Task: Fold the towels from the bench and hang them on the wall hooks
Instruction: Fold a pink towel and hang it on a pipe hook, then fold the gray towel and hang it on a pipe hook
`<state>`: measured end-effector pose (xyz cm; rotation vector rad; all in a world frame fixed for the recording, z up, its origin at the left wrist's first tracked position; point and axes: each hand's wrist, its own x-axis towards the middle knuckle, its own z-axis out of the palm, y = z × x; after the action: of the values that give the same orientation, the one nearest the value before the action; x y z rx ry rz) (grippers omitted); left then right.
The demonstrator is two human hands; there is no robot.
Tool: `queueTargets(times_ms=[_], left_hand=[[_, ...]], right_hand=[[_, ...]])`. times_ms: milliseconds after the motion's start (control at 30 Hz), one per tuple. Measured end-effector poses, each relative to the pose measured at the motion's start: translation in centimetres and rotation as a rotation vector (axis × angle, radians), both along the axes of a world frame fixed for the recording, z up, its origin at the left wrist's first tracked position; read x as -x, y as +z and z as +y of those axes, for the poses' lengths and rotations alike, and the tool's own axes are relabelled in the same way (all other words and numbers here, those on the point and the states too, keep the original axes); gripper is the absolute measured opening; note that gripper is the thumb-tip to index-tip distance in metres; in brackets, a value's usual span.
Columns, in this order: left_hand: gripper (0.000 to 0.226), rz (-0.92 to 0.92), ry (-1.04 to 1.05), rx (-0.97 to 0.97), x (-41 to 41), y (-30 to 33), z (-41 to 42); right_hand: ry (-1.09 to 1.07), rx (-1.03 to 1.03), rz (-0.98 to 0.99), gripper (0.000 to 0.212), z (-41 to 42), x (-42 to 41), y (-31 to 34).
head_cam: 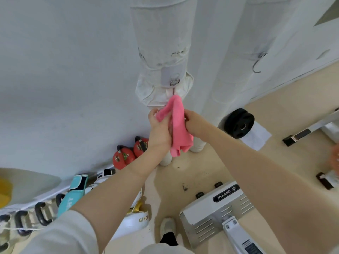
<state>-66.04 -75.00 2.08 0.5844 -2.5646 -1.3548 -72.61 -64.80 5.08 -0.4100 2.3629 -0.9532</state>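
Around: red kettlebells [131, 153] by wall, black weight plate [239, 123] right, bare S-hook [256, 66] | Hands: left hand [159, 128] and right hand [195, 124] both grip soft, bunched pink towel [178, 125] under buckle [174, 82]

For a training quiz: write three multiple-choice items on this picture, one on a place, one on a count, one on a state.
1. Where is the bare metal hook?
A. on the wrapped pipe at right
B. on the floor
C. on the bench frame

2. How many red kettlebells stand by the wall?
A. one
B. two
C. four

3. How is the pink towel held?
A. lying flat on the floor
B. draped over the weight plate
C. gripped by both hands

Answers:
1 A, it hangs from a strap on the right-hand pipe.
2 B, two red ones sit side by side.
3 C, the left hand and right hand both clutch it below a buckle strap.
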Motion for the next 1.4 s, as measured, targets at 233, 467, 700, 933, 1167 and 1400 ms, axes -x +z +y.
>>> queueTargets(times_ms=[233,467,700,933,1167,1400], left_hand=[[0.039,-0.436,-0.234,0.100,-2.8,-0.2,0.3],[0.016,-0.672,-0.430,0.081,-8.6,1.1,6.1],[0.012,-0.585,-0.808,0.087,-17.1,1.0,22.0],[0.029,-0.646,-1.388,0.286,-29.1,-0.6,39.7],[0.030,-0.619,-1.768,0.404,-37.5,-1.1,51.8],[0.030,-0.512,-2.029,0.545,-39.1,-2.0,60.1]], right_hand=[[-0.159,-0.075,0.140,0.036,3.0,-4.1,1.1],[-0.071,-0.138,0.074,0.030,12.9,-12.9,2.3],[-0.407,-0.088,-0.109,0.023,30.1,-26.4,0.3],[-0.822,-0.167,-0.195,0.025,47.3,-45.2,-2.0],[-1.107,-0.198,-0.202,0.021,55.4,-59.0,-3.0],[-1.325,-0.358,-0.059,0.021,60.4,-63.9,-4.5]])
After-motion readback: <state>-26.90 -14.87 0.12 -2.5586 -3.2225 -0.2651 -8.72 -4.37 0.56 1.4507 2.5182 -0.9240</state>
